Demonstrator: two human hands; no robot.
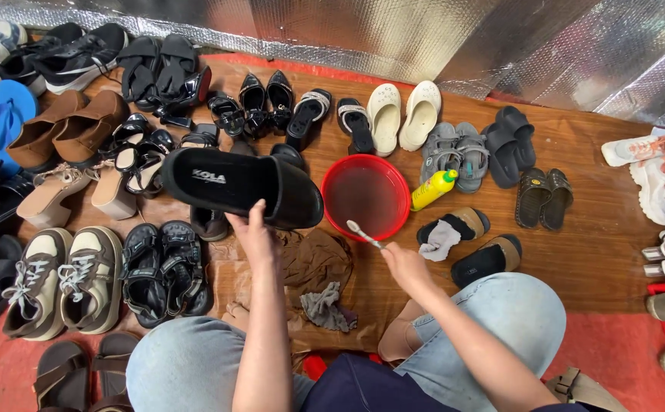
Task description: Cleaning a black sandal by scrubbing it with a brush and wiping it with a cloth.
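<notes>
Left hand (255, 233) gripped the black slide sandal (241, 183) by its edge, held up over the floor, left of the red basin (332, 172). Right hand (403, 263) had fingers closed on a toothbrush (363, 233), bristles at the basin rim. Best wet the bristles, keep the sandal tilted and steady, scrub in short strokes.

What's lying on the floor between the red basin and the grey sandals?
In the head view, a yellow bottle with a green cap lies on its side between the red basin and the grey sandals, apparently touching the basin's rim.
</notes>
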